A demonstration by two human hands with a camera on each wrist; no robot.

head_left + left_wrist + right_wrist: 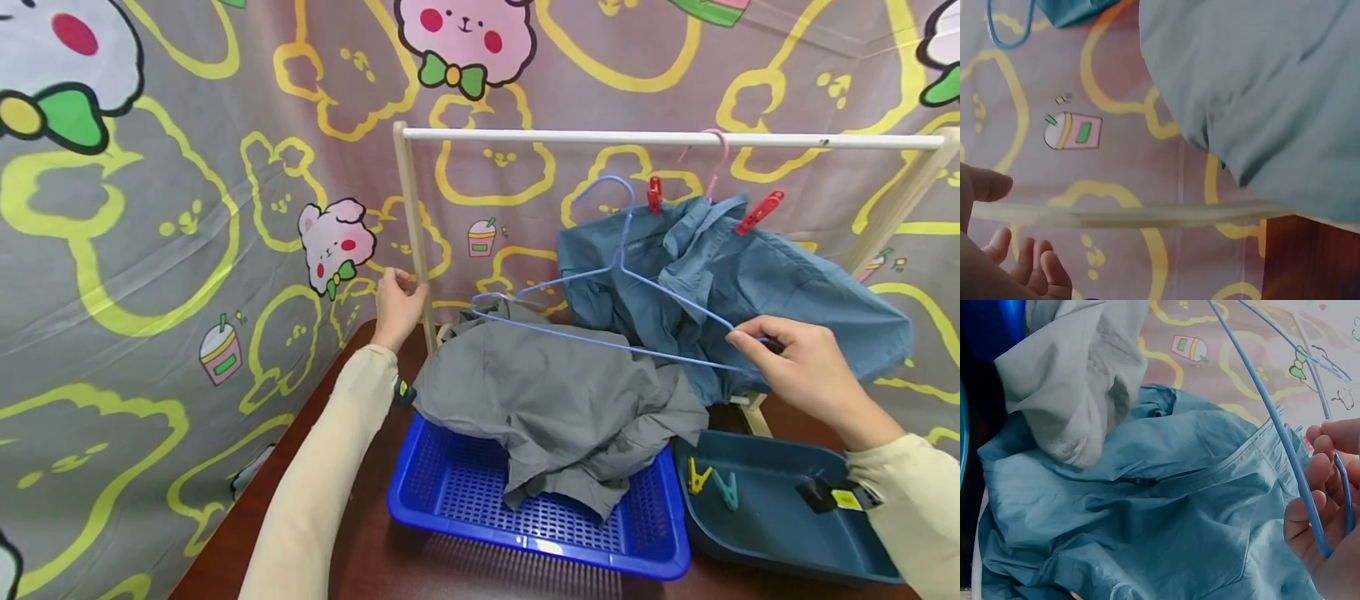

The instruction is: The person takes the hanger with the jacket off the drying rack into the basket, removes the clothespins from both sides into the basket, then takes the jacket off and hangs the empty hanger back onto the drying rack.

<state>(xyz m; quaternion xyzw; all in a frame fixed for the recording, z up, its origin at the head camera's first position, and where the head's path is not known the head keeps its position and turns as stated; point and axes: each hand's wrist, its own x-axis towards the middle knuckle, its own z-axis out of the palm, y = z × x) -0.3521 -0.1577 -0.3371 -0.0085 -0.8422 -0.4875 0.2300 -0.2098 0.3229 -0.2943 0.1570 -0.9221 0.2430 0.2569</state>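
Observation:
My right hand [798, 367] grips one end of a blue clothes hanger [619, 263]; in the right wrist view the fingers curl around the hanger's bent corner. The hanger's hook points up, and its far end overlaps a grey garment [562, 392] heaped in a blue basket [540, 546]. Beside the left wooden post [413, 225] of a drying rack is my left hand [399, 308], fingers loosely bent. The left wrist view shows thumb and fingers apart with nothing held. Behind the hanger, a blue garment [795, 283] hangs from a pink hanger [722, 158] with red clothespins [760, 212].
The rack's white rail [562, 136] spans above the basket. At the right stands a dark teal tray [795, 537] with a yellow clothespin [699, 477] and a green clothespin [726, 490]. A cartoon-print curtain [187, 275] closes off the back and left. The table [360, 533] is dark reddish brown.

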